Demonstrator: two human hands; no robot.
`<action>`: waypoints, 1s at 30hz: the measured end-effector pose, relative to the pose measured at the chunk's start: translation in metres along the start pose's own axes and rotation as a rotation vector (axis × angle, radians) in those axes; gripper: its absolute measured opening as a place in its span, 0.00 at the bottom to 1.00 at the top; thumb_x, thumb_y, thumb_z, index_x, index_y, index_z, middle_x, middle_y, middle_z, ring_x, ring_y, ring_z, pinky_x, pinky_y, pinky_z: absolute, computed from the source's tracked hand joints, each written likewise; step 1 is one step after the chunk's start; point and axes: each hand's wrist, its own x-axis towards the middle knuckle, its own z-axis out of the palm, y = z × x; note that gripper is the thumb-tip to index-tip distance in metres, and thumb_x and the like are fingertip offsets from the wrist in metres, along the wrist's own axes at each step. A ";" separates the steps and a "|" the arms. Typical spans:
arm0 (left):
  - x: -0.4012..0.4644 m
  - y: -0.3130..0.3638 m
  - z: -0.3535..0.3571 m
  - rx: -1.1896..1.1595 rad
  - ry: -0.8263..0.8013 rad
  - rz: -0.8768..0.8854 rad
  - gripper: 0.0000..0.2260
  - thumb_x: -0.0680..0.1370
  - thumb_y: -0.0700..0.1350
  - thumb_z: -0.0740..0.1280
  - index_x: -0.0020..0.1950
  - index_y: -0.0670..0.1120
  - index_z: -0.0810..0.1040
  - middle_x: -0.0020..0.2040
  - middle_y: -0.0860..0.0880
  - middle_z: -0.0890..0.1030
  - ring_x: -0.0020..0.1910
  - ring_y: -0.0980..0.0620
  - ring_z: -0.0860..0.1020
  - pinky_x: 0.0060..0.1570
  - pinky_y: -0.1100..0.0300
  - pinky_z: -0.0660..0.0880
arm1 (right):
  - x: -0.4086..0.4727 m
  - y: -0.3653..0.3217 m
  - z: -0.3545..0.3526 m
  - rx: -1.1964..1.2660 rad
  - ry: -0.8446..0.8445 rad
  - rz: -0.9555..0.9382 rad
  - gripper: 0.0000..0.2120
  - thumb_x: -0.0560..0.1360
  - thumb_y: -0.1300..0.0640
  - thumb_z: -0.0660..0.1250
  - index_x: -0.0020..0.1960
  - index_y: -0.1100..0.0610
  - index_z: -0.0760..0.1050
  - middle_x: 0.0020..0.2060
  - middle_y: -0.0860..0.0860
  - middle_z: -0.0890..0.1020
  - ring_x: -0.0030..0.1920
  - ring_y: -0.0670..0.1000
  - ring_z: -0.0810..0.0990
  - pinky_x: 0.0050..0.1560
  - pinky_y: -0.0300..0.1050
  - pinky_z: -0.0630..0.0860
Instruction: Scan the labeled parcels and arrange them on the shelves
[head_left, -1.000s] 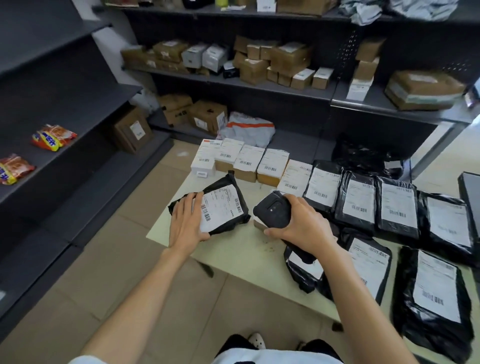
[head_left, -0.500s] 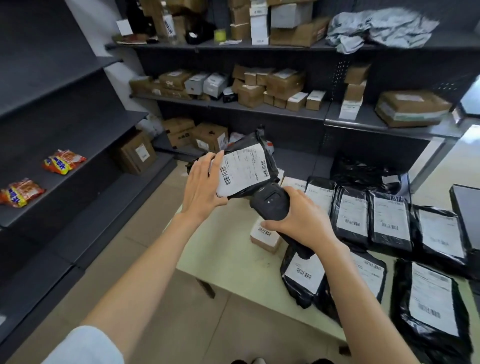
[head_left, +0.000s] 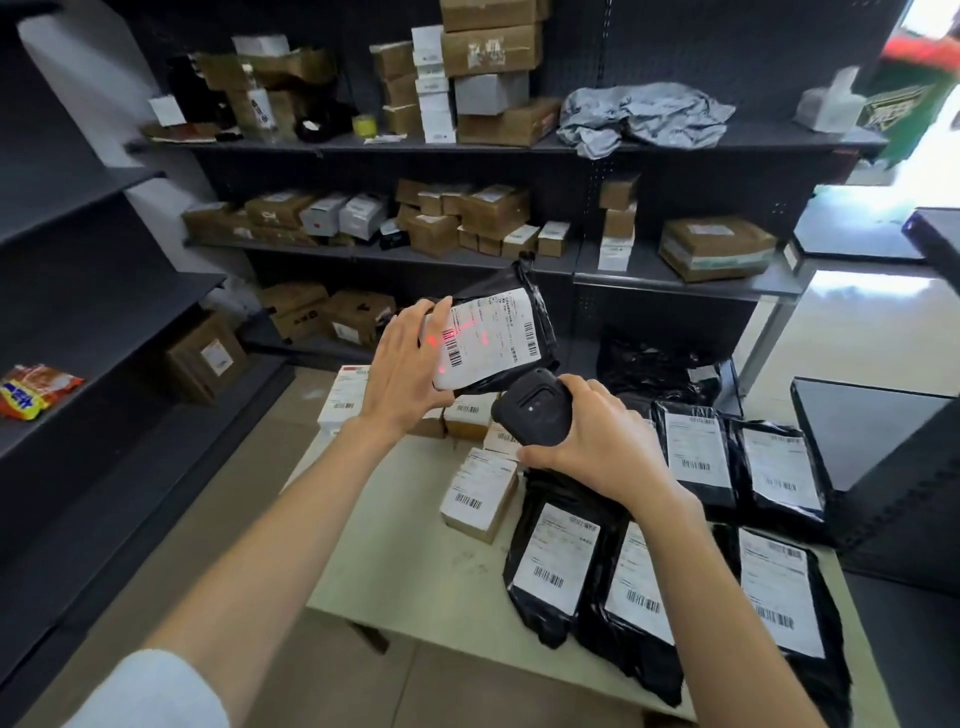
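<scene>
Shelved stockroom, left hand gripping black parcel, right hand clasping scanner

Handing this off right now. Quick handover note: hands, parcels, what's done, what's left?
Left hand holds a black labeled parcel up in the air, label facing the scanner, with red scan light across its barcode.
Right hand grips the black handheld scanner, aimed at that label.
The table holds more black parcels on the right and small labeled boxes in the middle.
Done: this parcel is picked up and under the scanner.
Left: whether the scan registered cannot be told; shelve this parcel, then scan and shelve everything on the table.
</scene>
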 end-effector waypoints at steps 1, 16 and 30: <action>0.001 0.001 0.001 0.000 -0.005 0.000 0.53 0.60 0.50 0.83 0.77 0.44 0.57 0.71 0.41 0.64 0.69 0.42 0.64 0.71 0.48 0.63 | -0.001 0.002 -0.001 -0.009 -0.003 0.006 0.41 0.66 0.35 0.75 0.72 0.50 0.65 0.59 0.47 0.75 0.57 0.54 0.78 0.47 0.47 0.70; 0.000 0.008 0.021 -0.060 -0.060 0.058 0.52 0.61 0.53 0.82 0.77 0.45 0.56 0.71 0.42 0.64 0.70 0.42 0.64 0.70 0.49 0.64 | -0.009 0.012 0.012 0.025 0.000 0.071 0.42 0.66 0.36 0.76 0.73 0.49 0.64 0.60 0.45 0.74 0.54 0.50 0.75 0.47 0.46 0.70; 0.001 0.121 0.083 -0.309 -0.249 0.543 0.53 0.60 0.51 0.82 0.78 0.45 0.55 0.70 0.45 0.63 0.68 0.45 0.64 0.70 0.50 0.65 | -0.105 0.064 0.039 0.067 0.156 0.557 0.44 0.66 0.33 0.74 0.74 0.50 0.60 0.65 0.46 0.74 0.60 0.53 0.78 0.50 0.48 0.73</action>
